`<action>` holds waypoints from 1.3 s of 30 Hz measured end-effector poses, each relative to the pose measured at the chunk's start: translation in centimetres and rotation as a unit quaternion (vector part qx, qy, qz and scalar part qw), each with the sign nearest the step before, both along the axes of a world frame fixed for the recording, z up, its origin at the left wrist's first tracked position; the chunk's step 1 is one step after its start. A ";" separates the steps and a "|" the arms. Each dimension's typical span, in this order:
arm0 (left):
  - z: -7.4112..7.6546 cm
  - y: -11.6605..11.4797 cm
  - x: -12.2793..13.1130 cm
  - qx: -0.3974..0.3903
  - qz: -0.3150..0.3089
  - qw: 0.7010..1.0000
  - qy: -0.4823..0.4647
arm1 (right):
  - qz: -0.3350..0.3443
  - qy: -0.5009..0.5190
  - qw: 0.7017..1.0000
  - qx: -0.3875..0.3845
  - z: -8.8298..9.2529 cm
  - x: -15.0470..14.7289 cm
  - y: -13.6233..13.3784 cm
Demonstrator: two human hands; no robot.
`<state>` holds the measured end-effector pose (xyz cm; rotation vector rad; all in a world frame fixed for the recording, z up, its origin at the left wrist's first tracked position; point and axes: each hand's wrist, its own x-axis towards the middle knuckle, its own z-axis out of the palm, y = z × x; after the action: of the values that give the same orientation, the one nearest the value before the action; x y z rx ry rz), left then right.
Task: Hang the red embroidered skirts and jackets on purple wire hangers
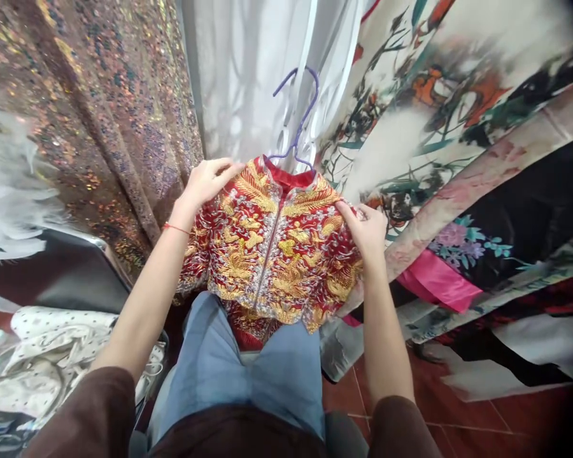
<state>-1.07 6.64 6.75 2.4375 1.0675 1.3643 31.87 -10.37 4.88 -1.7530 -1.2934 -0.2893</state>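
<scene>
We see a red and gold jacket [272, 248] in the middle, in front of our knees. It hangs on a purple hanger [299, 124], and the hook points up and away from us. The jacket has shiny gold birds sewn all over it and a line down the middle.

Our left hand [209, 181] is on the left shoulder of the jacket. The fingers are bent and closed over the top edge of the cloth. There is a thin red string [176, 228] around that wrist. Our right hand [365, 229] is on the right shoulder of the jacket. Its fingers and thumb are pinched shut on the cloth there.

The bottom of the jacket touches our blue jeans [248, 362], near us.

On the far left hangs a sparkly brown cloth [100, 95]. Behind the hanger is a thin white cloth [243, 76]. On the right hangs a pale cloth with painted flowers [434, 95], then a black cloth with flowers [520, 216] and a bright pink piece [437, 283] below it. Near us on the left lies a white spotted cloth [62, 343]. The floor [458, 420] on the near right has red tiles.
</scene>
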 end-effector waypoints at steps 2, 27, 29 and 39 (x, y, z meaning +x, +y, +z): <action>-1.2 0.6 -2.2 -0.036 -0.016 0.999 -0.012 | 0.044 0.023 0.998 0.039 -1.6 0.6 -0.5; -7.0 -1.5 -5.0 -0.034 0.101 0.984 -0.140 | -0.052 -0.004 0.984 0.173 -5.6 1.5 2.2; -6.9 -2.8 -5.0 -0.025 0.120 0.982 -0.141 | -0.048 -0.004 0.983 0.179 -5.6 1.8 2.7; -4.1 -5.5 -4.1 0.065 0.193 0.979 -0.007 | -0.020 0.011 0.984 0.174 -6.1 1.9 5.5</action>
<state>-5.18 1.14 2.62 2.3878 1.5569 1.6007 33.81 -4.89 -1.19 -1.4805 -1.1156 -0.4869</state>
